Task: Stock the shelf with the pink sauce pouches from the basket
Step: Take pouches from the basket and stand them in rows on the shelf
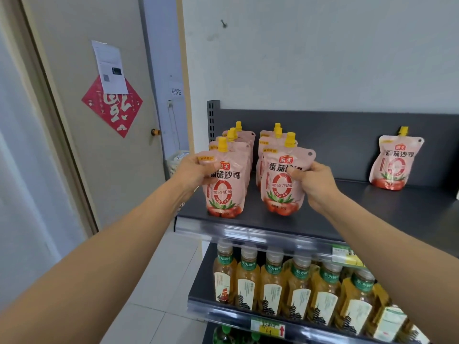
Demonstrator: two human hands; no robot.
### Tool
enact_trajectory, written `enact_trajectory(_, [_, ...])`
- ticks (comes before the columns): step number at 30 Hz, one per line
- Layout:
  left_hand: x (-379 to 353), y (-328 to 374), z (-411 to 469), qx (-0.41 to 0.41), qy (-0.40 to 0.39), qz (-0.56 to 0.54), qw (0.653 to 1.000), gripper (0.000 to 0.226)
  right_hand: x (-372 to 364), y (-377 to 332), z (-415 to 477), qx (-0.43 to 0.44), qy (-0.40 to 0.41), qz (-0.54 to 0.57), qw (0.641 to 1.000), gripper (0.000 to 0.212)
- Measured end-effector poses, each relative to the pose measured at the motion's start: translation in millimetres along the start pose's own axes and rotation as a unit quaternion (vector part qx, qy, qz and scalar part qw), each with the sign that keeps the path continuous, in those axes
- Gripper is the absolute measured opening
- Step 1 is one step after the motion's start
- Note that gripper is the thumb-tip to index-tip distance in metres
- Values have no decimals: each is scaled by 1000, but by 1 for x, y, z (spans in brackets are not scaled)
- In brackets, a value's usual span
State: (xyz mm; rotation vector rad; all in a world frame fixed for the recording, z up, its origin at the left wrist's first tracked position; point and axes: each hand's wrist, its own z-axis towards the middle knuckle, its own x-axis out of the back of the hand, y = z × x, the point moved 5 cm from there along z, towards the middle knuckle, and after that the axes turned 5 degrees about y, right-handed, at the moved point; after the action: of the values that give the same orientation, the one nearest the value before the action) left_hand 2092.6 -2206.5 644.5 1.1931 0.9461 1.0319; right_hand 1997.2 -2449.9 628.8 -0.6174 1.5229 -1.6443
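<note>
Two rows of pink sauce pouches with yellow caps stand upright on the dark top shelf (347, 219). My left hand (196, 170) grips the front pouch of the left row (224, 194) by its upper left side. My right hand (313, 182) pinches the front pouch of the right row (283, 187) at its right edge. Both front pouches stand on the shelf near its front edge. Further pouches (242, 142) line up behind them. A single pouch (395, 162) leans against the back panel at the right. The basket is not clearly in view.
The shelf below holds a row of yellow tea bottles (298, 286) with green labels. Left of the shelving are a door with a red paper decoration (113, 108) and a white basket-like object (175, 162) on the floor behind my left hand.
</note>
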Motion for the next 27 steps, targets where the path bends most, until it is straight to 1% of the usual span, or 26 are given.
enact_trajectory(4, [0, 1, -2, 15, -26, 5, 1000, 24, -11, 10, 9, -13, -9, -17, 1000, 22])
enact_trajectory(9, [2, 2, -7, 7, -25, 33, 999, 39, -16, 18, 18, -17, -19, -23, 999, 19])
enact_trajectory(10, [3, 2, -8, 5, -23, 42, 999, 43, -16, 20, 18, -15, -25, -27, 999, 21])
enact_trajectory(12, [5, 0, -8, 6, -21, 66, 998, 47, -15, 28, 17, -28, -38, -47, 998, 32])
enact_trajectory(16, [5, -8, -11, 18, -31, 116, 993, 44, -11, 49, 10, -58, -35, -124, 990, 50])
enact_trajectory(19, [4, -9, -11, 18, -32, 127, 991, 42, -11, 48, 13, -49, -23, -136, 989, 51])
enact_trajectory(22, [4, -7, -11, 13, -28, 140, 990, 45, -13, 46, 17, -36, -13, -157, 987, 48])
enact_trajectory(25, [6, -5, -13, 10, -8, 158, 987, 51, -13, 48, 16, -30, -3, -156, 987, 47])
enact_trajectory(27, [10, -4, -13, 7, 13, 161, 987, 54, -11, 49, 13, -27, 2, -156, 987, 51])
